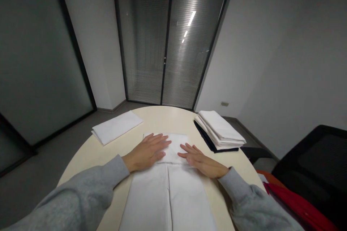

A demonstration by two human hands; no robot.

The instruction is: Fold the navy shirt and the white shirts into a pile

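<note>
A long white cloth (187,195) lies on the table in front of me, its two sides folded in so that they meet along a middle line. Its far end is turned over toward me as a flat flap. My left hand (149,151) rests on the left part of that flap, fingers stretched out and pointing right. On the flap's right part lies my right hand (196,158), its fingers spread and pointing left. Neither hand grips anything. The cloth's near end runs out of view at the bottom.
A round cream table (165,119) carries a folded white cloth (116,126) at back left. At back right is a stack of folded white cloths (219,126) on a dark folded cloth (204,137). A black chair (314,166) with red fabric (300,202) stands at right.
</note>
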